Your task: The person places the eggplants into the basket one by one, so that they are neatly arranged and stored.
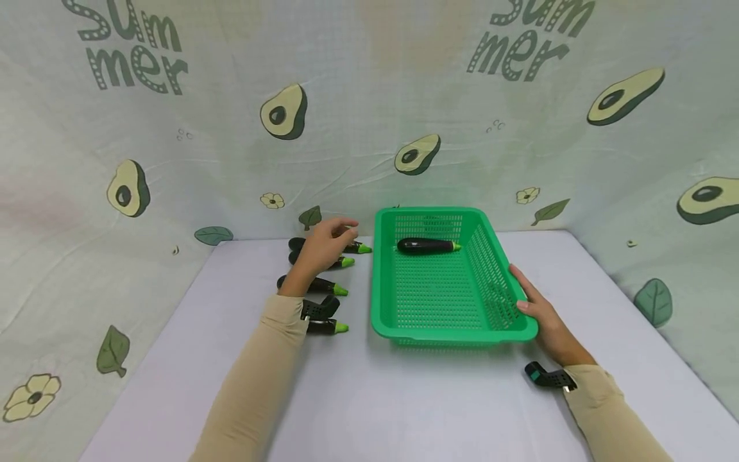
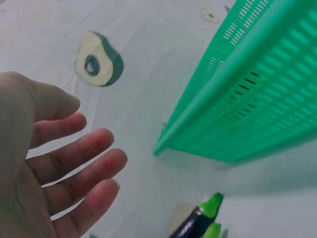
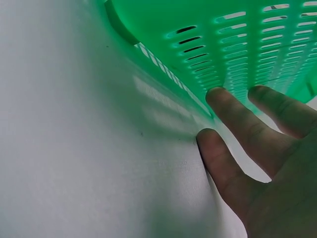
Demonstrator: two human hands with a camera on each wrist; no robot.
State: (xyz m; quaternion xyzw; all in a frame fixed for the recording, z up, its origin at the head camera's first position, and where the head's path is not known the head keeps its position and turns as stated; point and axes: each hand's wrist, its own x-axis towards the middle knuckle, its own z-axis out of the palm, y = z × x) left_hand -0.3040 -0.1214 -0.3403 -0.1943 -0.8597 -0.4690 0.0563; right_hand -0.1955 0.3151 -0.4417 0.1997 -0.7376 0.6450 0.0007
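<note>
At the 9 o'clock side of the white table [image 1: 439,410], four eggplants lie in a rough column, long axes running about 9 to 3 o'clock, green stem ends at 3. Over the upper two hangs the left hand [image 1: 326,246], by far the nearer hand, its fingers spread and loosely bent with nothing in them; the farthest eggplant [image 1: 355,248] lies at about 6 o'clock below its fingertips, not touching them. Next come the second eggplant [image 1: 344,262], the third eggplant [image 1: 320,285] and the nearest eggplant [image 1: 327,327], its 9 o'clock end hidden by the wrist. All look glossy, near-black and slim, with bright green caps.

Toward 3 o'clock from these, well apart from most, stands a green slotted basket [image 1: 376,276]; inside, near its 12 o'clock wall, lies another eggplant [image 1: 424,246], stem also at 3. On the basket's 3 o'clock side, the right hand [image 1: 545,321] holds the rim, thumb over it, the other fingers partly extended along the outer wall.
</note>
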